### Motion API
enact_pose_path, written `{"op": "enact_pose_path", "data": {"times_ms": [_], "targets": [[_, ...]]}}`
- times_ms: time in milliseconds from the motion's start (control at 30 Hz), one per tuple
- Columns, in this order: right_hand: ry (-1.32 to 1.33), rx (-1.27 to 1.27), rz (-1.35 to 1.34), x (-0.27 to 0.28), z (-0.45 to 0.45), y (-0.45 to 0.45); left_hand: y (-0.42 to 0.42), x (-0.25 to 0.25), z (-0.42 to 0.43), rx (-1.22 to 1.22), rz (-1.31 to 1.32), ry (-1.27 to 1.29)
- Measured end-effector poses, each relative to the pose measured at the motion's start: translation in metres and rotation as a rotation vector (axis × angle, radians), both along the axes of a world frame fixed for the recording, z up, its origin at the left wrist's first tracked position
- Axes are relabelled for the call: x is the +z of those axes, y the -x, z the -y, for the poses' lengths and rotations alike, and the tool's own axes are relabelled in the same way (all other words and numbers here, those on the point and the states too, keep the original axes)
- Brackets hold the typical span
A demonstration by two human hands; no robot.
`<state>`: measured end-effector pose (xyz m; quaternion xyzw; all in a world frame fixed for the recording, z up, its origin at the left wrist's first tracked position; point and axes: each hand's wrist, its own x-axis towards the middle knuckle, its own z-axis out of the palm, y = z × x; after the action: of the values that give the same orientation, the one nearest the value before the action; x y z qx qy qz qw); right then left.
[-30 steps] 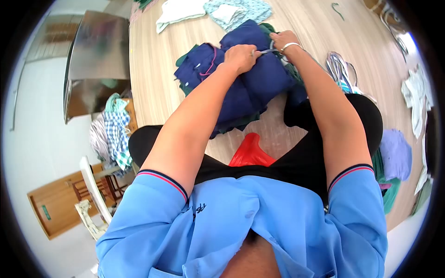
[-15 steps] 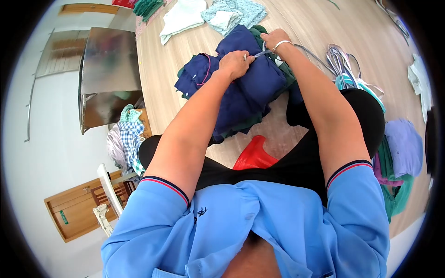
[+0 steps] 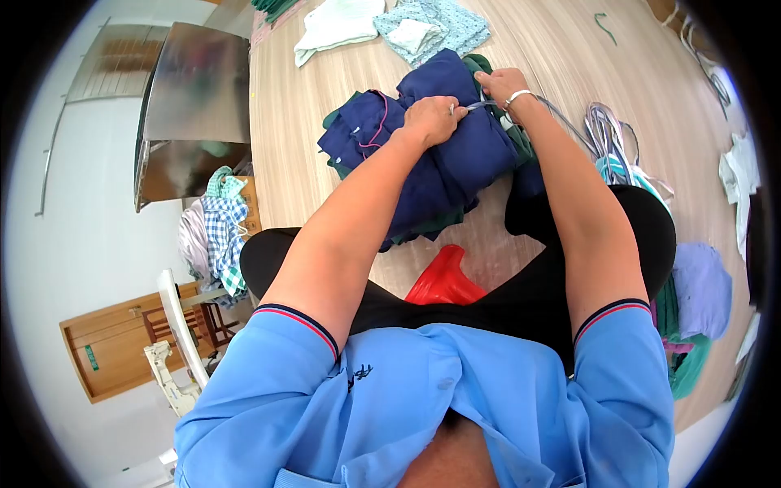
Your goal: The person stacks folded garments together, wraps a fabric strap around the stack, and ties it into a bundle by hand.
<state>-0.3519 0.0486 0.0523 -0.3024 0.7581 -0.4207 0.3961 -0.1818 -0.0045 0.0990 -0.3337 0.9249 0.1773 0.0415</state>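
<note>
A bundle of folded navy blue garments (image 3: 473, 150) lies in front of me on the wooden surface, with dark green cloth (image 3: 478, 65) showing along its edges. A grey fabric strip (image 3: 480, 105) runs across its top. My left hand (image 3: 433, 120) is closed on this strip, knuckles resting against the navy cloth. At the bundle's right side, my right hand (image 3: 504, 85) is closed with fingers curled on the strip beside the green cloth; its fingertips are partly hidden. A thin pink cord (image 3: 379, 122) lies over the left part of the bundle.
Loose grey and white strips (image 3: 606, 134) lie by my right knee. A red object (image 3: 446, 281) sits between my legs. Pale green cloth (image 3: 342, 26) and blue patterned cloth (image 3: 431, 28) lie beyond the bundle. Folded purple garments (image 3: 701, 289) are at the right; a metal cabinet (image 3: 199, 89) stands left.
The view has shifted, so the bundle and hands appear slightly further right. Both hands keep nearly the same hold on the strip.
</note>
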Motion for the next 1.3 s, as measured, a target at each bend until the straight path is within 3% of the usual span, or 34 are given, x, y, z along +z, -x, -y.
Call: {"op": "enact_pose_path", "data": {"times_ms": [167, 233, 367, 433, 500, 533, 600, 633, 700, 733, 800, 833, 900, 933, 1033, 1100, 1133, 1167, 1233, 1300], "targets": [[0.067, 0.017, -0.025, -0.019, 0.001, -0.001, -0.002, -0.008, 0.003, 0.029, -0.04, 0.0], [0.21, -0.166, 0.019, -0.025, 0.002, -0.007, -0.001, -0.005, 0.003, 0.032, -0.052, -0.002], [0.023, -0.007, 0.016, -0.022, 0.003, 0.0, -0.001, -0.007, 0.005, 0.052, -0.014, -0.038], [0.073, -0.001, -0.082, -0.04, 0.009, -0.003, -0.002, -0.01, 0.007, 0.025, -0.089, -0.026], [0.171, -0.235, -0.098, -0.053, 0.018, -0.004, -0.002, -0.007, 0.006, -0.028, -0.066, 0.021], [0.175, -0.217, -0.113, -0.043, 0.017, -0.009, -0.002, -0.01, 0.007, -0.084, -0.117, 0.078], [0.249, -0.549, 0.359, -0.026, 0.015, -0.018, 0.001, -0.011, 0.007, -0.167, -0.212, 0.169], [0.246, -0.53, 0.345, -0.029, 0.019, -0.014, 0.003, -0.01, 0.007, -0.148, -0.226, 0.168], [0.304, -0.872, 0.594, -0.036, 0.029, -0.001, 0.007, -0.009, 0.009, -0.207, -0.195, 0.084], [0.297, -0.85, 0.585, -0.041, 0.034, 0.0, 0.009, -0.011, 0.008, -0.221, -0.203, 0.07], [0.174, -1.066, 0.587, -0.057, 0.046, 0.001, 0.004, -0.016, 0.01, -0.244, -0.239, 0.048], [0.16, -1.042, 0.583, -0.067, 0.052, 0.006, -0.004, -0.023, 0.014, -0.245, -0.282, 0.01], [-0.076, -0.82, 0.316, -0.093, 0.059, 0.019, -0.019, -0.038, 0.021, -0.229, -0.375, 0.002], [-0.33, -0.409, -0.184, -0.098, 0.059, 0.022, -0.024, -0.04, 0.023, -0.201, -0.365, -0.008], [-0.479, -0.359, -0.199, -0.082, 0.063, 0.014, -0.027, -0.04, 0.026, -0.164, -0.518, -0.041], [-0.58, -0.101, -0.721, -0.081, 0.063, 0.018, -0.029, -0.036, 0.026, -0.153, -0.443, -0.076], [-0.517, -0.304, -0.487, -0.077, 0.061, 0.013, -0.033, -0.035, 0.025, -0.14, -0.448, -0.074], [-0.513, -0.296, -0.487, -0.075, 0.061, 0.009, -0.036, -0.034, 0.023, -0.114, -0.476, -0.063], [-0.26, -0.616, -0.136, -0.062, 0.055, -0.004, -0.039, -0.031, 0.015, -0.086, -0.505, -0.048], [-0.166, -0.663, -0.063, -0.065, 0.048, -0.004, -0.033, -0.028, 0.008, -0.054, -0.56, 0.052]]}}
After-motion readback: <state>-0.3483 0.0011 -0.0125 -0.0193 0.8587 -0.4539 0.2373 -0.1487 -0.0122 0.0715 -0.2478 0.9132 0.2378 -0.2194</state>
